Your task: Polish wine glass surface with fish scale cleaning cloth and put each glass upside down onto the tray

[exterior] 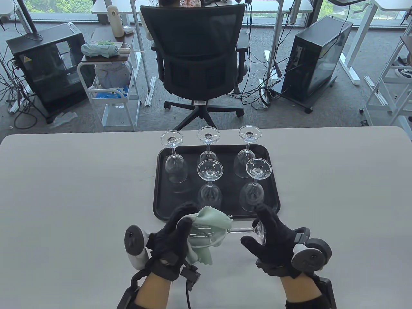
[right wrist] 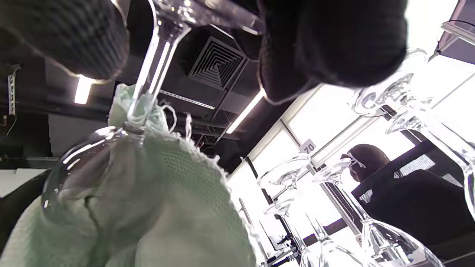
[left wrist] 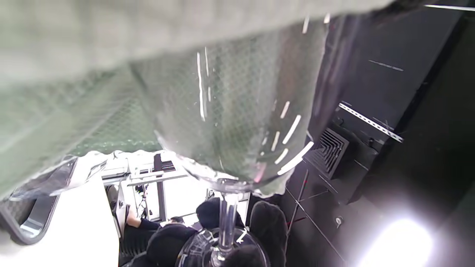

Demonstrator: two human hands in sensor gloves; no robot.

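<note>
Left hand (exterior: 173, 233): fingers curled round the pale green fish scale cleaning cloth (exterior: 209, 233), which is wrapped over the bowl of a wine glass (exterior: 225, 230). The glass lies on its side in the air above the near table edge, bowl to the left, stem running right.

Right hand (exterior: 273, 238): fingers (exterior: 267, 214) and thumb curled about the foot of the same glass, pinching it at the rim of the base. In the right wrist view two dark gloved fingertips (right wrist: 330, 40) sit either side of the stem where it meets the foot; cloth covers most of the bowl below.

Left wrist view: cloth seen through the glass wall, its mesh weave visible; stem and foot point down the frame.

Just beyond the hands, a black tray (exterior: 161, 193) on the white table (exterior: 64, 193). Five wine glasses stand upside down on it, feet up: three along the far row (exterior: 208, 151), two in the near row (exterior: 254, 190). Near-left spot of the tray holds no glass.

Past the table, a black office chair (exterior: 196, 51) with its back to the table.
</note>
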